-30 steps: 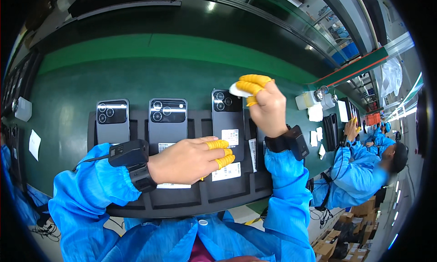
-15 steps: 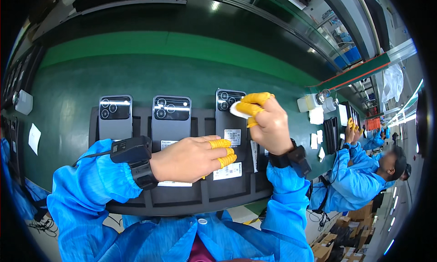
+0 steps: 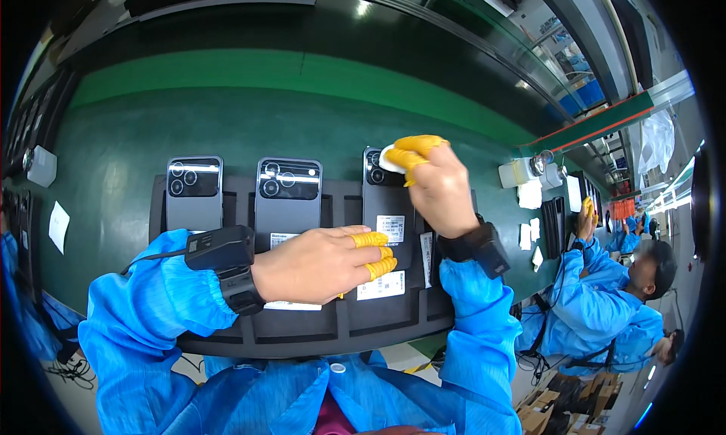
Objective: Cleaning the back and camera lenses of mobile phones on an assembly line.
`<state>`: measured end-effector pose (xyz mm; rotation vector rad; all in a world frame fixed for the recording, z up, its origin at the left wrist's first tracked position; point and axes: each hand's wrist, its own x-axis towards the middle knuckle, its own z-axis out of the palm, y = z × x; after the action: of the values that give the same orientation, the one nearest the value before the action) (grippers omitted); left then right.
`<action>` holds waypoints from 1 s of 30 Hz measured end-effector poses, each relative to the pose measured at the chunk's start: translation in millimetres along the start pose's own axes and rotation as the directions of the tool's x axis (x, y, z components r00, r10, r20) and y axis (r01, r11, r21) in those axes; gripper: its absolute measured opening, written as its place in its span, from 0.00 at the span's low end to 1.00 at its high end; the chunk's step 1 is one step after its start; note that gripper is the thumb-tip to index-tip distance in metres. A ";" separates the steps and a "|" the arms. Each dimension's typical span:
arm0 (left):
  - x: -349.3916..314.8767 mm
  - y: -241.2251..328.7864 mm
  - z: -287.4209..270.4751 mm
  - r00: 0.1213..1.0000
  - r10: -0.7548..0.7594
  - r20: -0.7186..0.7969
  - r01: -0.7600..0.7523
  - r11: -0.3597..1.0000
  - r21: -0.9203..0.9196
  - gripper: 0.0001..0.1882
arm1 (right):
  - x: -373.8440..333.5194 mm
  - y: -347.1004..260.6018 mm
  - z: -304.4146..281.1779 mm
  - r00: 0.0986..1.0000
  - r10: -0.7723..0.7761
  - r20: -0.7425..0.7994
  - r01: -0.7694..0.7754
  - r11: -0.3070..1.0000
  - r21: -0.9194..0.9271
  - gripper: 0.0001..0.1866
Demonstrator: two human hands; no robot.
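Observation:
Three dark grey smartphones lie back up in a black slotted tray [image 3: 295,350]: a left phone [image 3: 195,202], a middle phone [image 3: 290,208] and a right phone [image 3: 389,201]. My left hand [image 3: 314,267] has stretched fingers with yellow finger cots resting across the right phone's lower left part, and its thumb is mostly hidden. Pinched in my right hand [image 3: 439,184], also in yellow finger cots, is a white pad [image 3: 387,159] against the right phone's camera area. That hand hides part of the cameras. White labels show on the phone back and a white label [image 3: 381,285] below it.
Clear bottles [image 3: 518,172] and white paper pieces [image 3: 531,195] stand and lie on the green table's right side. Another bottle [image 3: 39,167] and a white sheet [image 3: 58,224] are at left. A co-worker in blue [image 3: 597,299] works at right beside upright dark trays [image 3: 554,227].
My right hand with the white pad has shifted slightly left and up over the right phone's cameras. My left hand stays in place on the phone.

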<state>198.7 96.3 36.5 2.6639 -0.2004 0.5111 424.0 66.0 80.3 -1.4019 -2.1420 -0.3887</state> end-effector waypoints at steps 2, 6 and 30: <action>-1.7 -0.6 0.2 1.000 0.013 -0.021 -0.013 1.000 0.015 0.23 | -3.3 -1.2 1.7 0.998 -0.015 0.068 0.020 0.997 -0.076 0.12; -3.3 -0.6 -0.6 1.000 -0.009 -0.017 0.009 1.000 0.000 0.23 | -8.8 -7.3 -29.7 0.967 0.160 0.197 -0.121 0.973 -0.196 0.06; -2.5 -0.2 3.2 0.998 0.013 -0.064 -0.012 1.000 0.009 0.22 | 17.9 5.2 8.6 0.996 -0.006 0.088 0.013 0.997 -0.077 0.15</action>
<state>197.4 95.4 32.7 2.6520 -0.1966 0.6024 420.7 86.0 83.5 -1.4771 -2.2263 -0.4259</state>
